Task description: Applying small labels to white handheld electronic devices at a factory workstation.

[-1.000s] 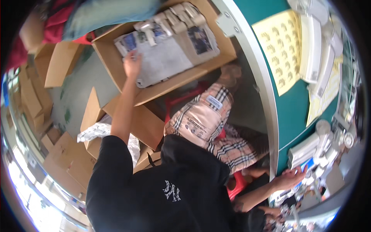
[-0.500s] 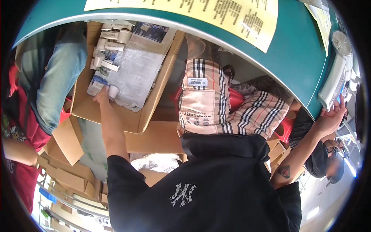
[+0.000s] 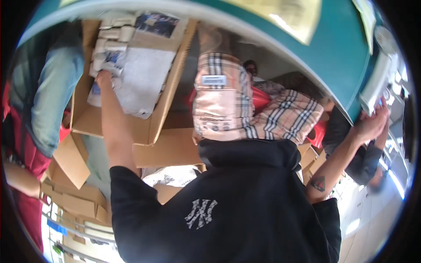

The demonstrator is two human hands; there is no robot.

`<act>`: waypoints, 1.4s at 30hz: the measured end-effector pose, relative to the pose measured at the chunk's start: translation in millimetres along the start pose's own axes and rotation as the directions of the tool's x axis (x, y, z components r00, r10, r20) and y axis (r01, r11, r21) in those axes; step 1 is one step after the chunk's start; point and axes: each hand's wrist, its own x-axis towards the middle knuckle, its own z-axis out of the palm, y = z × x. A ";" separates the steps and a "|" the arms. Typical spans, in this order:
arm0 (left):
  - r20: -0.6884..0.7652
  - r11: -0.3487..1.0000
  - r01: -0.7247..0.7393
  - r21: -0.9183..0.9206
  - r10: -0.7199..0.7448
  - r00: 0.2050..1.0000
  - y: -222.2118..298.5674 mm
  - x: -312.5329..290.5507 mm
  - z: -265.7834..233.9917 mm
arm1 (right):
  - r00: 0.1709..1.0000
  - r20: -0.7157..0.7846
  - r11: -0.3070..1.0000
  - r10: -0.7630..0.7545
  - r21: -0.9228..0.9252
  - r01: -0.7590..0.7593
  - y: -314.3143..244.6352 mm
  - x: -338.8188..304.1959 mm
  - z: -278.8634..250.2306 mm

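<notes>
My left hand (image 3: 104, 79) reaches into an open cardboard box (image 3: 175, 87) at the left, its fingers closed at the near end of a group of small white cylindrical pieces (image 3: 115, 34). One such white cylinder (image 3: 116, 83) sits against the fingers. The pieces lie along the left side of a printed paper sheet (image 3: 144, 74) that lines the box. At the far right, my right hand (image 3: 372, 125) is raised by the end of a long white casing (image 3: 378, 81) at the green tabletop's edge. Its fingers are pinched together; blur hides what is between them.
A green tabletop (image 3: 337, 57) with yellow printed sheets (image 3: 289, 17) curves above. Plaid cloth (image 3: 219, 96) covers my lap. A co-worker in jeans (image 3: 57, 96) sits at the left, another person (image 3: 368, 162) at the right. More cardboard boxes (image 3: 81, 204) stand lower left.
My left hand has moved farther into the box, and the white cylinder beside it has shifted the same way, closer to the other pieces. The right hand stays by the white casing.
</notes>
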 end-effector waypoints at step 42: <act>-0.271 -0.247 -0.826 -0.506 0.955 -0.120 261.6 -621.6 -346.6 | 0.110 0.735 0.695 -0.669 0.566 0.444 -66.9 -46.1 -78.1</act>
